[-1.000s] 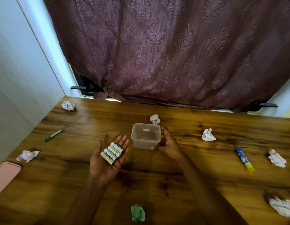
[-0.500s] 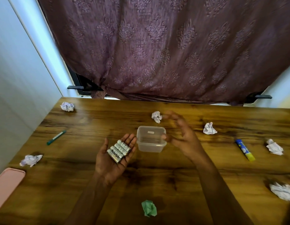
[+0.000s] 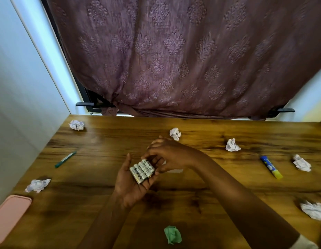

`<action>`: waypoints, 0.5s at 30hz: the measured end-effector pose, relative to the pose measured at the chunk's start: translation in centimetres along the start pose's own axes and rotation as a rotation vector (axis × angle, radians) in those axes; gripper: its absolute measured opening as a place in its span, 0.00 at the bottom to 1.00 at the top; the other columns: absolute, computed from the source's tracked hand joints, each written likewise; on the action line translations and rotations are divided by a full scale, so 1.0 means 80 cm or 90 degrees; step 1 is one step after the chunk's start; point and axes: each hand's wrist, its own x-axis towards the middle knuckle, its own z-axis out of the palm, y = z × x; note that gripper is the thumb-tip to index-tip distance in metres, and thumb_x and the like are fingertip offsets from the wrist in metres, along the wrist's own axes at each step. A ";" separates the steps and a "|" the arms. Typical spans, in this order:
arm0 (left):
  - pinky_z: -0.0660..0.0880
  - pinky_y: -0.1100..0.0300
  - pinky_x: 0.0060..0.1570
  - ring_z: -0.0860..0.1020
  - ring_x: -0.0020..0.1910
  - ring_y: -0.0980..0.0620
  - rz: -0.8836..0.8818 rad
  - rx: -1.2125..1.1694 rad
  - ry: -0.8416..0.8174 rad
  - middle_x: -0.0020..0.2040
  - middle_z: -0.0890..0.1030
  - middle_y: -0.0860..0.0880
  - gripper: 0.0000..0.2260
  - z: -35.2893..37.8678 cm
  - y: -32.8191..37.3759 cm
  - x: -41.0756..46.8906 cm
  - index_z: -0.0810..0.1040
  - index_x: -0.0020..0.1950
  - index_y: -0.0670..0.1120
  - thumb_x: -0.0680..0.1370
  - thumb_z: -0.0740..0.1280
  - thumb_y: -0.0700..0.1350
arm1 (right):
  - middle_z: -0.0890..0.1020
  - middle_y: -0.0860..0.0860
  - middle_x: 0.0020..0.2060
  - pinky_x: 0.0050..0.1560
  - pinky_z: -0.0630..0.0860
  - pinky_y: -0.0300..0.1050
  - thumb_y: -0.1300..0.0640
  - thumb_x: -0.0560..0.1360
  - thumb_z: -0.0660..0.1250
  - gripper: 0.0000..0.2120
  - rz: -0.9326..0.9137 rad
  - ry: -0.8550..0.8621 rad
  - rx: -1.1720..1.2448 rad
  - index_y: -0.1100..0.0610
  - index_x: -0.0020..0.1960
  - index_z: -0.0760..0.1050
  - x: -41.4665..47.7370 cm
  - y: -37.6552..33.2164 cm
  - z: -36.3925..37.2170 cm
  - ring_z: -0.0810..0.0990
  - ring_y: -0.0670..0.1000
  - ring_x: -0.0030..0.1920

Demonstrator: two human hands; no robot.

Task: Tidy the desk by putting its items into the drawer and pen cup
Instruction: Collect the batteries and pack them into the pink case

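The left hand (image 3: 132,184) is held palm up above the middle of the counter (image 3: 102,177), fingers spread and nearly straight. Four batteries (image 3: 142,170) lie side by side across its fingers, touching one another. The right hand (image 3: 166,155) reaches in from the right, over the left fingertips; its thumb and fingertips are curled down onto the far battery of the row and pinch it. A pale box (image 3: 175,171) sits on the counter under the right wrist; only a sliver of it shows. A pen (image 3: 65,159) lies on the counter to the left of the hands, well apart from them. A glue stick (image 3: 271,167) lies to the right, near a paper ball (image 3: 301,162). Other paper balls lie at the far left corner (image 3: 76,124), just beyond the right hand (image 3: 175,133), to the far right (image 3: 232,145), at the near right edge (image 3: 314,210) and at the left edge (image 3: 37,185). A green ball (image 3: 172,234) of paper lies near, between the forearms. A pink tray (image 3: 10,218) sits at the near left corner. A curtain (image 3: 174,60) hangs behind the counter.
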 end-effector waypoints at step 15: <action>0.73 0.43 0.61 0.71 0.68 0.40 0.011 -0.108 -0.083 0.70 0.69 0.37 0.34 -0.044 0.041 0.020 0.68 0.69 0.35 0.75 0.59 0.62 | 0.76 0.50 0.56 0.49 0.72 0.40 0.55 0.67 0.76 0.24 0.298 0.054 0.146 0.53 0.60 0.73 -0.001 0.036 0.017 0.76 0.47 0.52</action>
